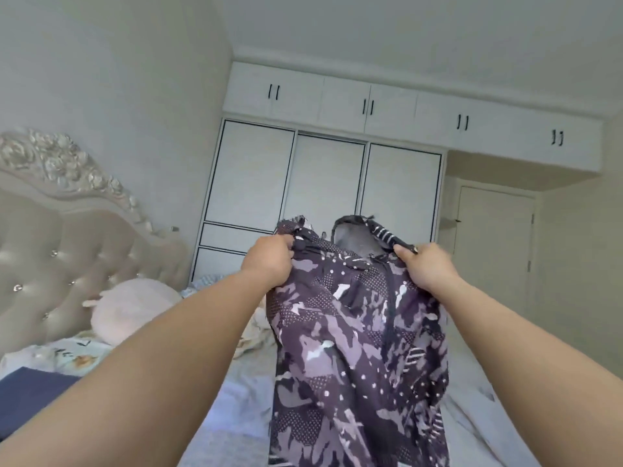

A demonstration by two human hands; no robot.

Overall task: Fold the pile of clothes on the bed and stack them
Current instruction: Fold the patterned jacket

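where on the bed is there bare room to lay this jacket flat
Bare sheet lies between the left forearm and the hanging jacket, and a strip to its right. Crowded toward the headboard: plush, crumpled clothes, navy cloth.

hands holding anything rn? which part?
Both grip one purple camouflage jacket, lifted above the bed: left hand and right hand each bunch the top edge, either side of the collar.

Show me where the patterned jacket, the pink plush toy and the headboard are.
patterned jacket [357, 332]: head view, on its hanging front panel.
pink plush toy [131, 308]: head view, on its rounded body.
headboard [67, 251]: head view, on its tufted padding.
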